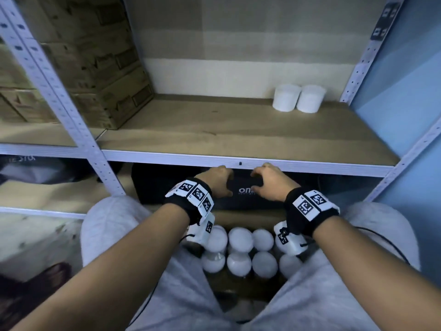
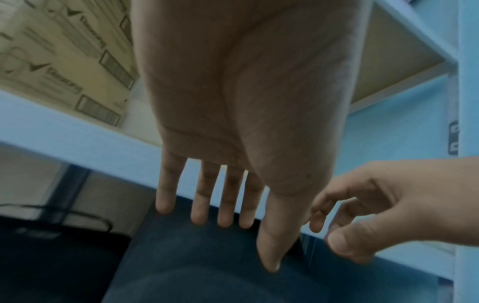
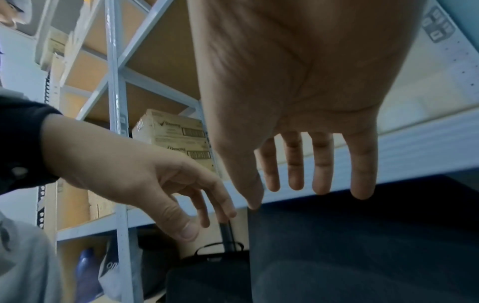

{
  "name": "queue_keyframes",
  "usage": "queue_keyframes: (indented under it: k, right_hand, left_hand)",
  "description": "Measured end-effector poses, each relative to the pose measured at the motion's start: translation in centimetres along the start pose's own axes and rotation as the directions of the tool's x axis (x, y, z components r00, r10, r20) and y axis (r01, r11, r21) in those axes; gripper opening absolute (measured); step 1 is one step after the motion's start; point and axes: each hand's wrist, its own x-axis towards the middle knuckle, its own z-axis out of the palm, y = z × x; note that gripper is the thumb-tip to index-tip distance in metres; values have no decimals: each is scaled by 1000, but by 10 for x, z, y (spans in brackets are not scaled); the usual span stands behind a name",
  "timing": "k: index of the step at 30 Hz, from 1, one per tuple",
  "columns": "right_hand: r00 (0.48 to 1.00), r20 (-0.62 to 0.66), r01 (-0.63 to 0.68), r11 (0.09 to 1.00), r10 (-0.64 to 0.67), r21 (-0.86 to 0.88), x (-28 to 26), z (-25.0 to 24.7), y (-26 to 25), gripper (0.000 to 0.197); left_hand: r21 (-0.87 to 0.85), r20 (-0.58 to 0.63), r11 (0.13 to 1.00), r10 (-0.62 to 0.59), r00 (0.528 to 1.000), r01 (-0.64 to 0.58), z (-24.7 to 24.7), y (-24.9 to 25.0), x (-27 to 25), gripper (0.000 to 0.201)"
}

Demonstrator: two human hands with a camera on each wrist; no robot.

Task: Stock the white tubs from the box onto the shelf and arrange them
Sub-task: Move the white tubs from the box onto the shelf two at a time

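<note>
Two white tubs (image 1: 286, 97) (image 1: 311, 99) stand side by side at the back right of the wooden shelf (image 1: 238, 130). Several more white tubs (image 1: 239, 238) sit packed in the cardboard box (image 1: 241, 217) on the floor between my knees. My left hand (image 1: 223, 181) and right hand (image 1: 263, 180) hover close together just below the shelf's front edge, above the box. Both are empty. In the wrist views the left hand's fingers (image 2: 224, 205) and the right hand's fingers (image 3: 295, 164) hang straight and spread, holding nothing.
A black case (image 1: 243, 199) with white lettering lies on the lower shelf right behind my hands. Stacked cardboard cartons (image 1: 95, 68) fill the shelf's left side. Perforated metal uprights (image 1: 59, 96) (image 1: 365, 51) frame the bay, and a blue wall (image 1: 405, 91) is at the right.
</note>
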Motion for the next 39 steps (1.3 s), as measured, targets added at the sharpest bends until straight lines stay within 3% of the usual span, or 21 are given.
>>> queue_keyframes:
  k: [9,16,21,27,34,39]
  right_hand:
    - [960,262,-121,990,100,66,14,95,24,53]
    - [891,401,-224,974,213,-22,16,180,55,72]
    - [853,456,-262,964,253,-45,32,222,60,93]
    - [827,498,-250,964,262,-93,41,240,54,109]
    - [858,449,-250,966,249,-58,42,257,55,100]
    - [843,478,-272,962,245,-13,41,257,53,103]
  left_hand:
    - [-31,207,993,-101,973,110,91,-30,18,58]
    - [2,385,984,-167,908,180,151,-46,34,72]
    - [12,384,978,-198,902,210,187,-55,37,94]
    - [69,398,975,-221,890,212,208,-55,41,100]
    - [85,425,969,-245,872,231,220,-59,49,94]
    - [82,417,967,-253,873,241,221,-58,49,91]
